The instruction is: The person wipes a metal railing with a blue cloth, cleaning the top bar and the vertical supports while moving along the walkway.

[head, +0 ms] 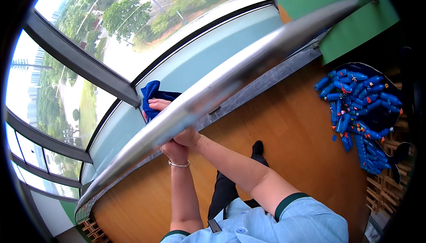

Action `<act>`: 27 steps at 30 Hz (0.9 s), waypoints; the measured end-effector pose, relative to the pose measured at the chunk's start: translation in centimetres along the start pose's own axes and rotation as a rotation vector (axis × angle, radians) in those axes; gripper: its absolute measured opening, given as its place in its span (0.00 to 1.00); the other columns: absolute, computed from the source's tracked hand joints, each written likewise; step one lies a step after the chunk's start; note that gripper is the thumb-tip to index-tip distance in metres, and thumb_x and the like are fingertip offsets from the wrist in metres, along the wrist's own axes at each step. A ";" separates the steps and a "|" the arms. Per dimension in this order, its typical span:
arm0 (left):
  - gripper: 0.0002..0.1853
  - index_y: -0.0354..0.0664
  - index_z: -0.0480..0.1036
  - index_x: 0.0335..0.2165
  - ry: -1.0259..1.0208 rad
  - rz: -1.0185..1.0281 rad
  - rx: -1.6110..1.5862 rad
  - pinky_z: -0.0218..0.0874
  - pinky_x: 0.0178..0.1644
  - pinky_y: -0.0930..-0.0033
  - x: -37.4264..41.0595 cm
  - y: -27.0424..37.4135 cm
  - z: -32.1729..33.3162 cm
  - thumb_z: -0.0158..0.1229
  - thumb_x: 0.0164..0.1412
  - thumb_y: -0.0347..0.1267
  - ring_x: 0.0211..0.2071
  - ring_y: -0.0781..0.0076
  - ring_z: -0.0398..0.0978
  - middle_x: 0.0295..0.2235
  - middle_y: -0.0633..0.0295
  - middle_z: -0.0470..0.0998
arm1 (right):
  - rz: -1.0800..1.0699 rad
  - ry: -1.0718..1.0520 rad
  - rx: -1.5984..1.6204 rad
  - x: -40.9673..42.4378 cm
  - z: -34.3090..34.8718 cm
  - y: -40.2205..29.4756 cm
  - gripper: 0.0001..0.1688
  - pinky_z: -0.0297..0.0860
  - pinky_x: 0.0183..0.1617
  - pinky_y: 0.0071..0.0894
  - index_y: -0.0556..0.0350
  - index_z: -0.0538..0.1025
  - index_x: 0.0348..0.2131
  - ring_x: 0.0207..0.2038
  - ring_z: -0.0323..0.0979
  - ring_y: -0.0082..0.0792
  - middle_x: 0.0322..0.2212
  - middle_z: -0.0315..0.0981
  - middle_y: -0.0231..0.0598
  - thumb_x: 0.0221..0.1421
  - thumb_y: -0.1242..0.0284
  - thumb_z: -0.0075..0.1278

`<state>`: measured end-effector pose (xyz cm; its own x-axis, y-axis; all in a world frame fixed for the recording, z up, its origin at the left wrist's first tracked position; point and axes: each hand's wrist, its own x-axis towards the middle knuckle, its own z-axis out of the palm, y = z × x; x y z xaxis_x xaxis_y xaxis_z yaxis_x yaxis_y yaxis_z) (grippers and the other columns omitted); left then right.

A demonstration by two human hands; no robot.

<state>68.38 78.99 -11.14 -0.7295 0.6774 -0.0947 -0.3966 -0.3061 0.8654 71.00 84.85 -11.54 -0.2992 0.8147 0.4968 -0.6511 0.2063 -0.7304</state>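
A blue cloth (pixel 151 100) is bunched against the lower glass panel, beyond a thick metal handrail (pixel 206 86). Fingers lie over the cloth and press it near the foot of a dark window mullion. Both arms reach under the rail, which covers much of each hand. My right hand (pixel 188 137) shows at its wrist and heel, and the fingers on the cloth appear to be its own. Beside and below it is my left hand (pixel 174 150), with a bracelet (pixel 179 164) at the wrist. The left fingers are hidden, so their grip is unclear.
A grey stone ledge (pixel 266 80) runs under the handrail along the wooden floor (pixel 293 126). Many blue plastic bottles (pixel 356 100) with small coloured decorations stand out at right, beside wooden latticework (pixel 386 189). A green wall (pixel 352 40) meets the rail's far end.
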 end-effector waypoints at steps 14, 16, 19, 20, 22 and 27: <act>0.22 0.37 0.61 0.58 -0.094 0.117 0.232 0.55 0.61 0.69 3.1 -7.0 -5.4 0.36 0.76 0.39 0.54 0.74 0.66 0.52 0.60 0.69 | -0.048 0.015 -0.446 -1.9 -5.4 8.6 0.18 0.68 0.52 0.43 0.56 0.73 0.47 0.47 0.72 0.57 0.44 0.74 0.55 0.58 0.75 0.45; 0.24 0.38 0.59 0.60 -0.124 0.178 0.259 0.54 0.62 0.69 3.0 -7.6 -5.2 0.36 0.76 0.41 0.55 0.74 0.65 0.54 0.60 0.68 | 0.120 -0.070 -0.307 -0.2 -6.4 8.1 0.19 0.68 0.52 0.43 0.56 0.72 0.48 0.47 0.72 0.56 0.44 0.74 0.54 0.57 0.74 0.45; 0.27 0.40 0.53 0.65 -0.175 0.268 0.315 0.51 0.65 0.68 3.3 -8.6 -5.7 0.36 0.75 0.43 0.59 0.72 0.62 0.58 0.60 0.65 | 0.168 -0.120 -0.223 0.8 -6.7 8.0 0.20 0.68 0.53 0.44 0.56 0.71 0.49 0.45 0.73 0.53 0.43 0.74 0.53 0.58 0.71 0.43; 0.28 0.41 0.52 0.65 -0.185 0.314 0.331 0.50 0.66 0.68 3.4 -9.0 -5.8 0.36 0.75 0.43 0.60 0.71 0.62 0.59 0.60 0.64 | 0.180 -0.128 -0.202 0.8 -6.9 8.0 0.20 0.68 0.53 0.44 0.56 0.71 0.49 0.45 0.73 0.53 0.43 0.75 0.53 0.59 0.71 0.43; 0.29 0.42 0.50 0.67 -0.191 0.398 0.324 0.49 0.66 0.67 3.4 -9.9 -5.5 0.37 0.75 0.43 0.61 0.71 0.61 0.62 0.60 0.62 | 0.125 -0.135 -0.185 0.6 -7.0 8.9 0.20 0.67 0.52 0.46 0.56 0.71 0.49 0.45 0.74 0.55 0.42 0.75 0.55 0.60 0.68 0.43; 0.30 0.42 0.49 0.68 -0.252 0.557 0.256 0.50 0.66 0.67 3.4 -12.3 -6.3 0.39 0.75 0.43 0.62 0.70 0.61 0.63 0.60 0.61 | -0.028 -0.117 -0.330 0.1 -7.2 10.9 0.19 0.70 0.46 0.37 0.56 0.71 0.50 0.40 0.76 0.46 0.37 0.77 0.52 0.64 0.66 0.42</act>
<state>67.26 80.78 -25.18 -0.6222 0.6090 0.4919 0.1696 -0.5086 0.8441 68.94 91.08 -22.83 -0.3749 0.7425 0.5551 -0.4052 0.4074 -0.8185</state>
